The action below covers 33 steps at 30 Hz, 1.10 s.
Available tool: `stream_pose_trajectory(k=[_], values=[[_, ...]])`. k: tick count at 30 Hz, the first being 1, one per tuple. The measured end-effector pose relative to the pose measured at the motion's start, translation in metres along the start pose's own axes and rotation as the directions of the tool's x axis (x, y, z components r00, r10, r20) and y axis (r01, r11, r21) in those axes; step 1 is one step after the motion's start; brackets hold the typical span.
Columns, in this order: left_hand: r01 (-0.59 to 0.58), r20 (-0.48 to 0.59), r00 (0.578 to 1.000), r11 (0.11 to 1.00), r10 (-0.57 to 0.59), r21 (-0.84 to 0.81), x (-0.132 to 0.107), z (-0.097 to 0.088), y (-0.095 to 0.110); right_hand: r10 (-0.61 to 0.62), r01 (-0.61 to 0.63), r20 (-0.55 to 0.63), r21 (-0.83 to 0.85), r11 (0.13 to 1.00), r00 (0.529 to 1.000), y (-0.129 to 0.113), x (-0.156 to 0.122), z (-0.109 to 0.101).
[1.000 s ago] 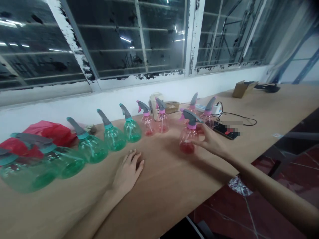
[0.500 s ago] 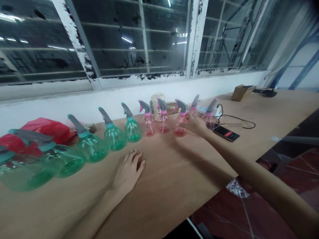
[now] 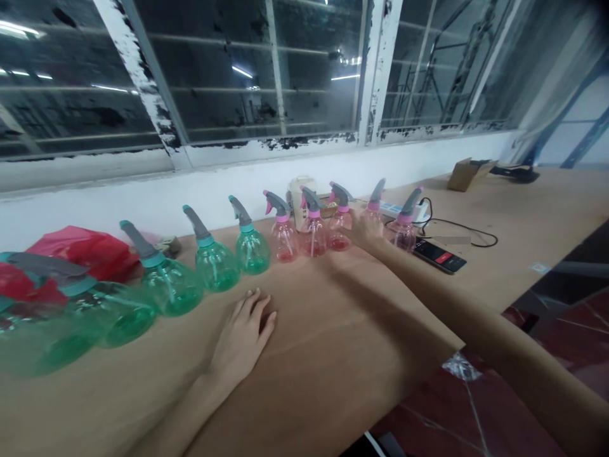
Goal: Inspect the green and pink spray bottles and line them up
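Observation:
My right hand is at the right side of a pink spray bottle, its fingers closed around the clear body. The bottle stands upright with a grey and pink trigger head and a little pink liquid. Left of it are two more pink spray bottles; another pair, including a pink spray bottle, stands to the right, partly behind my hand and forearm. My left hand lies on the table, fingers spread, holding nothing. Several green spray bottles line up to its left, also holding some liquid.
A red plastic bag lies behind the green bottles. A phone, a white power strip with a black cable, and an open cardboard box are on the right. A beige container stands by the wall. The table ends at front right.
My right hand has shifted the pink spray bottle slightly left and back, closer to the pink bottle beside it. My left hand has stayed resting on the table. The view has turned slightly.

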<state>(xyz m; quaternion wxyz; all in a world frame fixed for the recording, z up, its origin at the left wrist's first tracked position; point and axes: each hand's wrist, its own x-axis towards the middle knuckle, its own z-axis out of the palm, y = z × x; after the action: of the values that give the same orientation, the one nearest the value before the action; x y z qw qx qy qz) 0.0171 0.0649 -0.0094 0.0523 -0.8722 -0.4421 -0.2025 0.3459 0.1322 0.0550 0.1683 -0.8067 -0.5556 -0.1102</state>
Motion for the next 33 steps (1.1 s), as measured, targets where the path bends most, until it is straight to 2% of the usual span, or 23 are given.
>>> stream_pose_trajectory(k=[2,9,13,20,22,24,26,28,30,33], values=[[0.005,-0.011,1.000,1.000,-0.005,-0.006,0.000,0.000,-0.001,-0.008,0.008,-0.019,0.033,0.999,1.000,0.002,-0.002,-0.001],[-0.010,-0.007,1.000,1.000,0.010,-0.001,-0.001,0.002,-0.004,0.039,-0.016,-0.200,0.114,0.993,0.979,0.023,-0.019,-0.014],[-0.012,-0.005,1.000,1.000,0.012,0.001,0.000,0.001,-0.004,-0.031,0.062,-0.295,0.095,0.994,0.955,0.032,-0.028,-0.019],[-0.006,-0.031,0.999,1.000,0.005,-0.027,0.001,0.002,-0.005,-0.115,0.201,-0.399,0.180,0.963,0.910,0.053,-0.051,-0.026],[0.021,-0.031,0.999,0.998,-0.023,-0.067,0.000,-0.001,-0.004,-0.076,0.183,-0.444,0.204,0.962,0.893,0.062,-0.060,-0.029],[0.042,-0.037,0.998,0.990,-0.048,-0.135,-0.001,-0.005,0.000,0.030,0.099,-0.513,0.223,0.970,0.858,0.075,-0.069,-0.030],[0.050,-0.046,0.997,0.976,-0.061,-0.214,0.003,-0.008,0.012,0.144,0.000,-0.564,0.247,0.969,0.813,0.089,-0.075,-0.026],[0.044,-0.046,0.997,0.958,-0.059,-0.283,0.014,-0.009,0.034,0.225,-0.075,-0.546,0.284,0.956,0.807,0.101,-0.074,-0.018],[-0.002,-0.024,1.000,0.937,-0.007,-0.348,0.034,-0.004,0.065,0.262,-0.109,-0.467,0.328,0.938,0.844,0.108,-0.067,-0.007],[-0.059,-0.024,0.998,0.896,0.054,-0.439,0.081,0.010,0.120,0.228,-0.087,-0.334,0.388,0.917,0.915,0.113,-0.052,0.008]])
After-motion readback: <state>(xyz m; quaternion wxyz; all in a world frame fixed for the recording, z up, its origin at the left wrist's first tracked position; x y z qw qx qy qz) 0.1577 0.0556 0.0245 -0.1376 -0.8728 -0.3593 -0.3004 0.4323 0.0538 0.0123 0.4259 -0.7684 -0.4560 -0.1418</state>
